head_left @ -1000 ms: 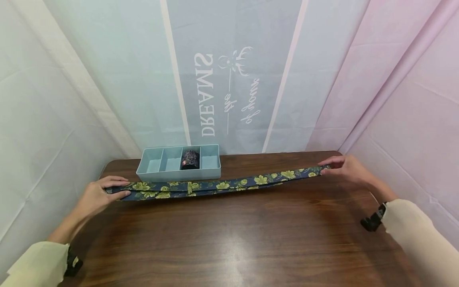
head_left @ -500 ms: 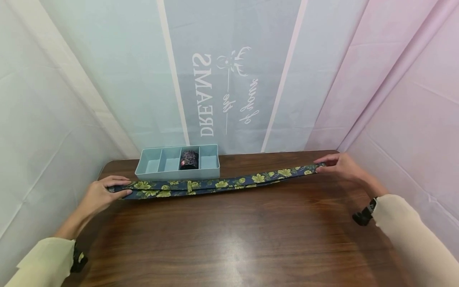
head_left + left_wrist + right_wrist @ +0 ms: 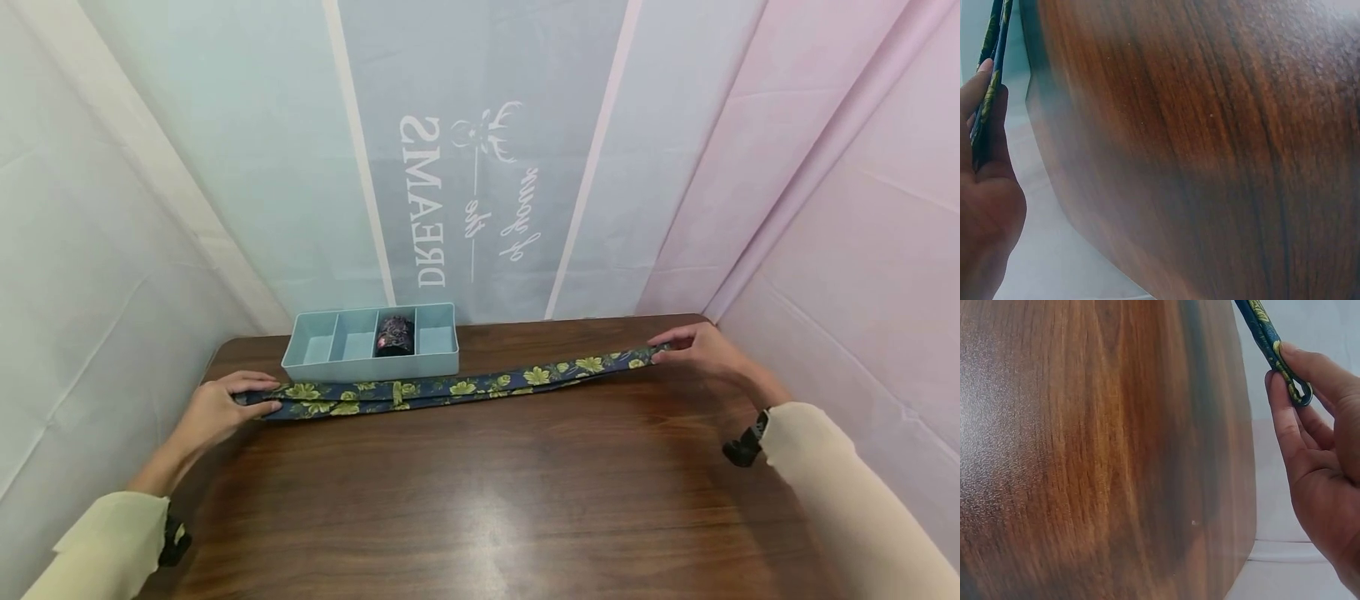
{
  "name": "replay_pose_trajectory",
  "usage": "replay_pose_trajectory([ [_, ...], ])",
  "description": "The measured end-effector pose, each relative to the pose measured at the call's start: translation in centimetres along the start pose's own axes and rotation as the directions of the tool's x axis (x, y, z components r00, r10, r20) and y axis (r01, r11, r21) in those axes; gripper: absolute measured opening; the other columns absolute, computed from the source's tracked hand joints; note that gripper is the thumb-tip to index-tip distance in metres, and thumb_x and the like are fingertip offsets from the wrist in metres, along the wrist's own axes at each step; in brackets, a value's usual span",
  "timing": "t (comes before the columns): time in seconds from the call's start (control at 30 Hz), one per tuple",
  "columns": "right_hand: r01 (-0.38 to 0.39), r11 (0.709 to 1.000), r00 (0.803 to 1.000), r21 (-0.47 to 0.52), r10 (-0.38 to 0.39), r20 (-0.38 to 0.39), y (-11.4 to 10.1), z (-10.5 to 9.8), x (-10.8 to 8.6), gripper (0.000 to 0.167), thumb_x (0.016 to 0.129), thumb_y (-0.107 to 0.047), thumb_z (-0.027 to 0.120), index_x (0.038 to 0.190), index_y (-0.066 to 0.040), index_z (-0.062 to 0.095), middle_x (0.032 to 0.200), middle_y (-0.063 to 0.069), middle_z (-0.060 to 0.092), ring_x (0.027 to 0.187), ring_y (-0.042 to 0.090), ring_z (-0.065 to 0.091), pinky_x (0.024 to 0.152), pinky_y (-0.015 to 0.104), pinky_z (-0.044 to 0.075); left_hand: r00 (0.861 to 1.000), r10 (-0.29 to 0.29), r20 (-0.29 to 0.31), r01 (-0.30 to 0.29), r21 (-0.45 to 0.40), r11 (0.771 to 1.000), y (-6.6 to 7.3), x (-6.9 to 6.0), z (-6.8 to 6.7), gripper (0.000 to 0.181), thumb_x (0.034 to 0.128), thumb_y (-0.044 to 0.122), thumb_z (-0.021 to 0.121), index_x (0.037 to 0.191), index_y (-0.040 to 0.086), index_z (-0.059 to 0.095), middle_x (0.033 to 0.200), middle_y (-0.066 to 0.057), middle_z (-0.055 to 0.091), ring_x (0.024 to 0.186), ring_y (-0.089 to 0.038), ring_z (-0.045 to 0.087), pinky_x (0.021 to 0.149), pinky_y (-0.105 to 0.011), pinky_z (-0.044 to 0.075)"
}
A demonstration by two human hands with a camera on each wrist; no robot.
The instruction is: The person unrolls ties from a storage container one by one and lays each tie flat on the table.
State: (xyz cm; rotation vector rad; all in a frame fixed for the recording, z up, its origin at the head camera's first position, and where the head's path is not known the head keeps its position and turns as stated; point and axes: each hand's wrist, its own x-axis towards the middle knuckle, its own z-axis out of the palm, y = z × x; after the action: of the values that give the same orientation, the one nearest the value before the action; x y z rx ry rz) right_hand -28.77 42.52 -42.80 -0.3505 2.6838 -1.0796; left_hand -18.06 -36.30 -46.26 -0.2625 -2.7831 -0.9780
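Observation:
A dark blue necktie with yellow-green flowers is stretched lengthwise between my hands, folded into long layers. A narrow keeper loop crosses it left of the middle. My left hand pinches the left end between thumb and fingers; the left wrist view shows the layered edges of the necktie there. At the far right, my right hand pinches the other end. In the right wrist view that end of the necktie is a rounded fold, held between the thumb and fingers of the right hand.
Just behind the necktie, a light blue divided tray stands near the table's back edge. One compartment holds a rolled dark patterned item. The brown wooden table spreads in front. Fabric curtains enclose the back and sides.
My right hand has moved left with its end of the necktie, and my left hand slightly right, so the hands are a little closer together. Both keep their hold.

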Motion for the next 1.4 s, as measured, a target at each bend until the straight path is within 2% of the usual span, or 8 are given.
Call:
replay_pose_trajectory([
  [0.13,-0.019,0.999,1.000,0.034,0.019,0.007,0.6,0.4,0.2,0.038,0.093,-0.024,0.085,0.122,-0.001,0.078,0.103,0.013,0.080,0.086,0.006,0.068,0.074,0.025,0.057,1.000,-0.008,0.003,0.008,0.027,1.000,-0.4,0.0,0.3,0.034,0.0823,0.025,0.094,0.111,0.010,0.084,0.116,-0.015,0.077,0.102,0.022,0.049,0.081,-0.005,0.042],
  [0.27,-0.030,0.998,1.000,0.053,0.030,0.000,1.3,0.9,0.4,0.039,0.091,-0.022,0.087,0.122,0.001,0.078,0.103,0.013,0.080,0.087,0.005,0.068,0.076,0.023,0.058,1.000,0.001,0.004,-0.001,0.054,0.999,-0.7,0.0,0.6,0.034,0.0821,0.024,0.094,0.110,0.009,0.084,0.115,-0.015,0.077,0.105,-0.014,0.069,0.079,-0.006,0.041],
  [0.33,-0.026,0.998,1.000,0.051,0.026,-0.005,1.5,1.2,0.4,0.040,0.091,-0.020,0.087,0.121,0.002,0.077,0.102,0.012,0.079,0.085,0.005,0.067,0.074,0.023,0.058,1.000,0.004,0.009,-0.005,0.064,0.998,-0.8,0.0,0.7,0.034,0.0818,0.024,0.094,0.110,0.007,0.084,0.115,-0.017,0.077,0.107,-0.034,0.071,0.078,-0.007,0.042],
  [0.4,-0.026,0.999,1.000,0.040,0.027,-0.015,1.6,1.4,0.5,0.039,0.090,-0.021,0.088,0.120,0.002,0.078,0.101,0.011,0.079,0.083,0.006,0.065,0.073,0.024,0.058,1.000,0.000,0.016,-0.002,0.068,0.998,-0.9,0.0,0.7,0.034,0.0815,0.023,0.094,0.110,0.007,0.084,0.116,-0.017,0.077,0.109,-0.042,0.070,0.079,-0.011,0.045],
  [0.53,-0.024,1.000,0.999,0.012,0.025,-0.026,1.7,1.7,0.7,0.039,0.089,-0.022,0.088,0.120,0.000,0.079,0.104,0.011,0.078,0.083,0.008,0.062,0.071,0.023,0.056,1.000,-0.004,0.026,0.002,0.087,0.996,-1.1,0.0,1.0,0.036,0.0803,0.025,0.095,0.109,0.007,0.083,0.117,-0.018,0.077,0.111,-0.044,0.069,0.087,-0.035,0.054],
  [0.67,-0.018,1.000,1.000,-0.012,0.018,-0.016,1.9,2.0,0.8,0.038,0.091,-0.023,0.087,0.121,0.000,0.079,0.110,0.015,0.077,0.085,0.010,0.060,0.072,0.020,0.053,0.999,0.002,0.041,-0.006,0.111,0.994,-1.4,-0.1,1.2,0.037,0.0797,0.026,0.096,0.109,0.008,0.083,0.117,-0.018,0.076,0.112,-0.045,0.069,0.092,-0.057,0.052],
  [1.0,0.007,0.998,1.000,-0.068,-0.008,-0.013,2.2,2.5,1.1,0.034,0.091,-0.018,0.086,0.119,0.002,0.079,0.110,0.017,0.078,0.087,0.007,0.063,0.073,0.017,0.052,0.998,0.025,0.064,-0.032,0.114,0.993,-1.4,-0.1,1.6,0.038,0.0773,0.021,0.097,0.108,0.005,0.082,0.116,-0.019,0.076,0.112,-0.047,0.069,0.092,-0.063,0.051],
  [1.4,-0.018,0.987,0.999,-0.162,0.013,-0.034,2.1,3.1,1.2,0.037,0.090,-0.023,0.088,0.118,-0.001,0.080,0.109,0.017,0.079,0.090,0.016,0.065,0.073,0.021,0.052,0.986,0.026,0.167,-0.045,0.110,0.993,-1.3,-0.1,1.4,0.036,0.0851,0.020,0.091,0.115,0.003,0.080,0.121,-0.024,0.074,0.121,-0.051,0.061,0.099,-0.073,0.045],
])
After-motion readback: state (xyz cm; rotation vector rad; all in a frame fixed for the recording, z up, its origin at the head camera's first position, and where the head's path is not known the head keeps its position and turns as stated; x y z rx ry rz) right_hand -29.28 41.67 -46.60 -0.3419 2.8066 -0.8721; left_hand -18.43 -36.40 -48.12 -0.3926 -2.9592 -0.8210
